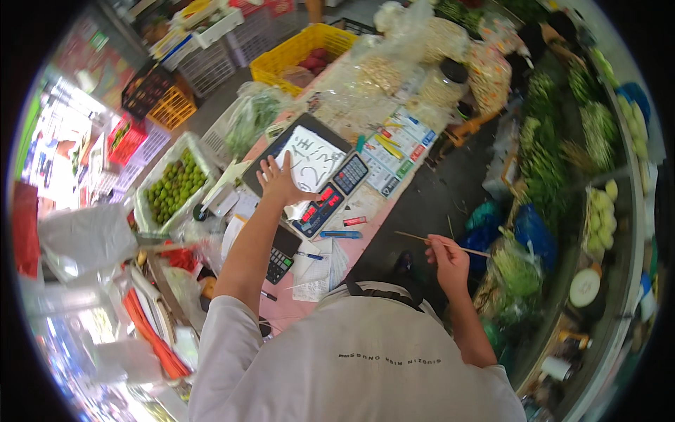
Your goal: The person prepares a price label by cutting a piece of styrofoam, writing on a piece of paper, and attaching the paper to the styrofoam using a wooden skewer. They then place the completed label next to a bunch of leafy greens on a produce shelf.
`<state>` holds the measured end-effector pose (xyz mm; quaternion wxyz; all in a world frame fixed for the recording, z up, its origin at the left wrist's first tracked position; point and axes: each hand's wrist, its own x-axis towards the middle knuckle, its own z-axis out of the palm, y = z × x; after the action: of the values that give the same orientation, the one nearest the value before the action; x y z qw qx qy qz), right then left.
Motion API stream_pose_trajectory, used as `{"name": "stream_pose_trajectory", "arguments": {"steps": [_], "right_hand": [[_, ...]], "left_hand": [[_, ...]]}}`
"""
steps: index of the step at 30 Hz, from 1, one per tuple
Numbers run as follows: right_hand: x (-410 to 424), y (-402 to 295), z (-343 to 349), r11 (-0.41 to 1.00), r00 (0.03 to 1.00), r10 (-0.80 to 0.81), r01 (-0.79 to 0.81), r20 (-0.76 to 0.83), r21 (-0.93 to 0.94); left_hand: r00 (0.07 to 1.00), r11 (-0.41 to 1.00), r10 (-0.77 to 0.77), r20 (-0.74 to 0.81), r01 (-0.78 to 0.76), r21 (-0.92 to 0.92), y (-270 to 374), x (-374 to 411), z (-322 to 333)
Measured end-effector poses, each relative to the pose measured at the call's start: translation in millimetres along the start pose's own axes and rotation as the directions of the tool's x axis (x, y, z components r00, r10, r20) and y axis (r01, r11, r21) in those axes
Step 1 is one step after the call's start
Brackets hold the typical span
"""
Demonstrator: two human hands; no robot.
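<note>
With fingers spread, my left hand [282, 184] is over a white card [320, 153] bearing handwriting. The card lies on the dark plate of a digital scale [322, 208] with lit red digits; whether the hand presses on the card, I cannot tell. My right hand [447, 259] pinches a thin wooden stick [471, 250] over the floor, right of the table. Near the scale are a blue box cutter [341, 234], a small red item [354, 221], a black calculator [279, 265], a pen [310, 255] and paper sheets [333, 264].
A printed sheet [395, 158] with yellow-handled tools lies on the pink table [364, 237]. Bags of peeled cloves [379, 74] stand at its far end. Left are a foam box of green fruit [176, 184] and a yellow crate [279, 58]; right, shelves of leafy greens [543, 142].
</note>
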<state>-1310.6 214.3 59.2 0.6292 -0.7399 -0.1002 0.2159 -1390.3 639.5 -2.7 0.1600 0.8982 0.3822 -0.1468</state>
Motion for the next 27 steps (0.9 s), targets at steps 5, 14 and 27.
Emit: {"name": "stream_pose_trajectory", "arguments": {"steps": [5, 14, 27], "right_hand": [[-23, -13, 18, 0.982, 0.982, -0.182, 0.178, -0.058, -0.069], [-20, -114, -1, 0.616, 0.64, -0.768, 0.743, 0.011, -0.262], [10, -101, -33, 0.546, 0.565, -0.825, 0.79, -0.016, -0.278]], "left_hand": [[1.0, 1.0, 0.013, 0.008, -0.013, -0.012, 15, 7, 0], [0.858, 0.327, 0.513, 0.017, -0.177, -0.928, 99, -89, -32], [0.857, 0.393, 0.513, 0.051, -0.181, -0.901, 189, -139, -59]]}}
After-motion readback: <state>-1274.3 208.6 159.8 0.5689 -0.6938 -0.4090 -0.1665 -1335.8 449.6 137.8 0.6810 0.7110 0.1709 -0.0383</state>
